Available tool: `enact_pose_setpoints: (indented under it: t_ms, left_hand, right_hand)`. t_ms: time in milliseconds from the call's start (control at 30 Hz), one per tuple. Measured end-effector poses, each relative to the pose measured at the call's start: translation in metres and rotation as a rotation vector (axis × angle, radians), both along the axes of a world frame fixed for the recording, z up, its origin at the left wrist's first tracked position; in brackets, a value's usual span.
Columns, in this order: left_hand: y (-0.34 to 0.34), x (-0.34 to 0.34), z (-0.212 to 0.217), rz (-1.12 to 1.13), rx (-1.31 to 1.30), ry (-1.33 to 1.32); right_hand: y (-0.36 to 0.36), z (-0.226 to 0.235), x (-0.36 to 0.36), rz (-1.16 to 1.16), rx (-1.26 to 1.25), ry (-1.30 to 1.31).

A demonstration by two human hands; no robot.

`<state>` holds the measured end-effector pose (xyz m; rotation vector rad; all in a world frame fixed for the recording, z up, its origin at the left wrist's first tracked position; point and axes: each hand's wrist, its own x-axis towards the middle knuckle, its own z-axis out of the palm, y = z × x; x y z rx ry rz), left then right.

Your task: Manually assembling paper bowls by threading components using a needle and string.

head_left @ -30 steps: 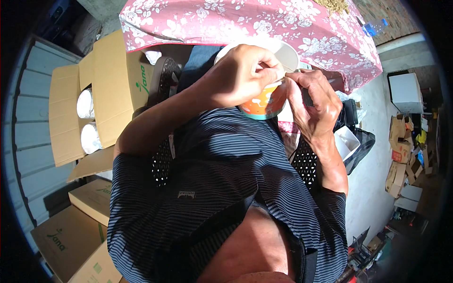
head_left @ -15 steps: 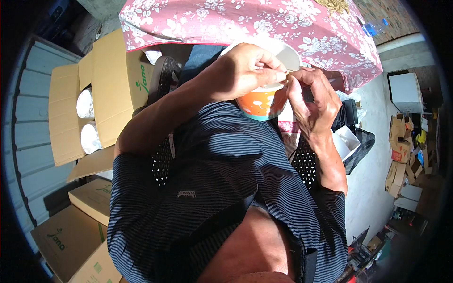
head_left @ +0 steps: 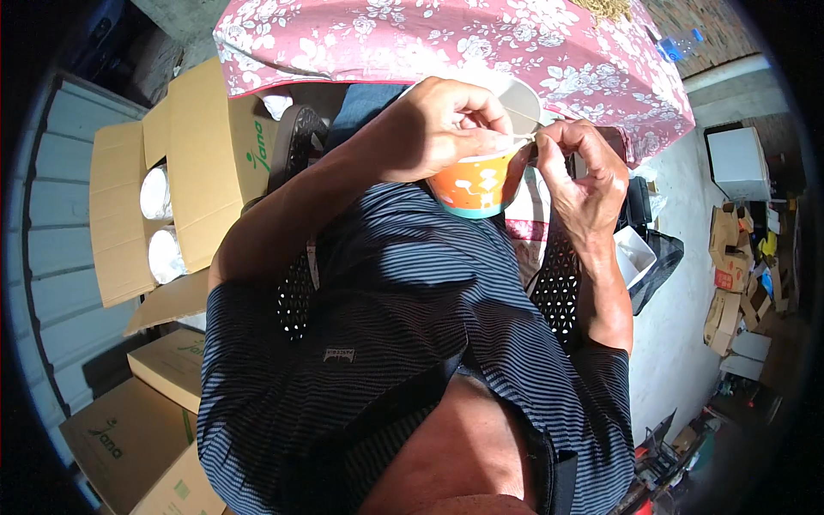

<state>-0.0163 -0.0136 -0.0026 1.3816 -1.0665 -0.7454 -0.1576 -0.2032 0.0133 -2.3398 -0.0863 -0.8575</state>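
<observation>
A paper tub, orange with white shapes and a teal base, stands upright in my lap. Over its near left rim, my left hand pinches one end of a thin pale strand, its thumb against the fingers. Just right of the rim, my right hand has thumb and forefinger closed at the strand's other end. What kind of strand it is, I cannot make out. The tub's pale inside shows in part; my left hand hides the rest.
Ahead is a table with a pink floral cloth, bearing a heap of dry brown strands and a plastic bottle. At left, an open carton holds white rolled items; closed cartons lie below. A white container stands right.
My right hand has moved slightly right, away from my left hand, so the fingertips are farther apart. The tub has turned or tilted a little; more of its printed side shows.
</observation>
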Motion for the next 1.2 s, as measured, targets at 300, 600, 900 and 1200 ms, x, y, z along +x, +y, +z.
enact_pose_setpoints:
  t_ms: [300,600,900,1200]
  left_hand:
    - [0.004,0.004,-0.005,-0.024,-0.031,-0.063]
    - [0.012,0.012,0.001,-0.081,0.041,-0.174]
    - [-0.025,-0.022,0.033,0.129,-0.144,-0.335]
    - [-0.024,-0.019,0.034,0.056,-0.2,-0.371]
  right_hand:
    - [-0.006,0.012,-0.007,-0.014,0.141,0.117]
    - [-0.003,0.022,-0.008,0.024,0.13,0.144]
    - [0.001,0.038,-0.017,0.066,0.482,0.22]
    - [-0.013,0.057,-0.025,0.167,-0.13,0.085]
